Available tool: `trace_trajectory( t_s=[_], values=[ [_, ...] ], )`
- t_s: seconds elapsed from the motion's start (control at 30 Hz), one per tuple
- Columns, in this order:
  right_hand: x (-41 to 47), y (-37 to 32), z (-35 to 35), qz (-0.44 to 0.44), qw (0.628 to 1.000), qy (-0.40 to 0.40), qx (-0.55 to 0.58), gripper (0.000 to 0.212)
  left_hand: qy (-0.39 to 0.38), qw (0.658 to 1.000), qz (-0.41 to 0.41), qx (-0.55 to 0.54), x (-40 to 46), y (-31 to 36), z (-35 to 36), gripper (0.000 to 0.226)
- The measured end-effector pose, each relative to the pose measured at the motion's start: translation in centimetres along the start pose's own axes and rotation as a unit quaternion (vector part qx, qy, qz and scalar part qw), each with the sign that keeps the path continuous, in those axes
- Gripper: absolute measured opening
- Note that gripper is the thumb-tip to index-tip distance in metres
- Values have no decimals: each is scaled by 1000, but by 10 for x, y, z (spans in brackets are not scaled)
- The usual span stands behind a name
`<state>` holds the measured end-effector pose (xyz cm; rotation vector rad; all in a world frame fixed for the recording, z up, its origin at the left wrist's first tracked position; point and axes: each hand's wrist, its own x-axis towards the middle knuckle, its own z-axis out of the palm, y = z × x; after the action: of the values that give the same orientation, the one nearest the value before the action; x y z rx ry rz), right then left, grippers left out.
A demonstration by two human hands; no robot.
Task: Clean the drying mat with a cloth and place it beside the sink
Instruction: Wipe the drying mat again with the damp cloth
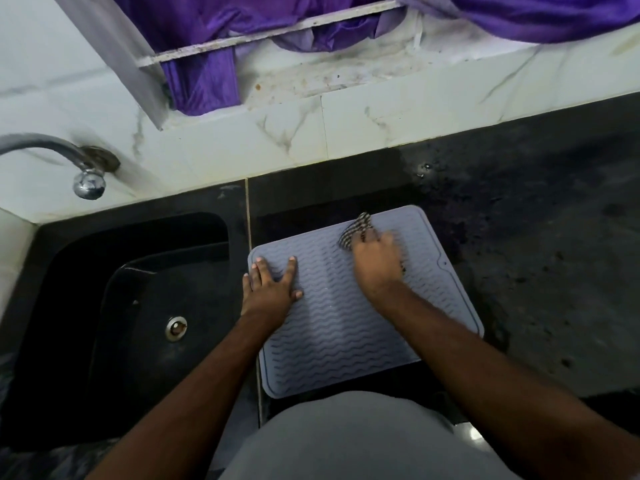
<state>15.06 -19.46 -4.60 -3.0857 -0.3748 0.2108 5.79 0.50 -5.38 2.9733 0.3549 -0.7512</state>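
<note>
While our left hand (273, 287) presses flat, fingers spread, on the drying mat (349, 327), our right hand (375, 261) grips the cloth (356, 230) (checked, blurred) against it beside the sink (104, 299).

Nothing to read here

I look over the drying mat (332, 327) under my hands, the checked cloth (356, 230), the sink (69, 289), the tap (86, 174) and the tiled wall (381, 119), and I find no word, brand, number or sign on any of them; the mat shows only its wavy ridges, and the tiles only their veining.
</note>
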Motion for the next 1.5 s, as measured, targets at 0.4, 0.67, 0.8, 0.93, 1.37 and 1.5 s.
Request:
trace_trajectory(
  t_s=[0.4,0.67,0.8,0.93,1.37,1.5],
  values=[
    [-9,33,-7,-156,983,25,-93,53,-41,998,-19,36,-6,11,-22,74],
    [-8,58,-46,21,995,32,-91,34,-43,998,-11,45,-8,15,-27,74],
    [-17,67,-49,46,966,83,239,43,-24,995,-4,100,-8,28,-32,73],
    [-17,69,-36,151,944,70,284,32,-18,993,9,116,-6,36,-35,69],
    [33,45,-16,-161,984,-4,81,10,-20,998,27,56,3,24,-28,75],
    [36,52,-11,-207,978,23,11,14,-15,998,23,57,2,25,-29,74]
  ],
)
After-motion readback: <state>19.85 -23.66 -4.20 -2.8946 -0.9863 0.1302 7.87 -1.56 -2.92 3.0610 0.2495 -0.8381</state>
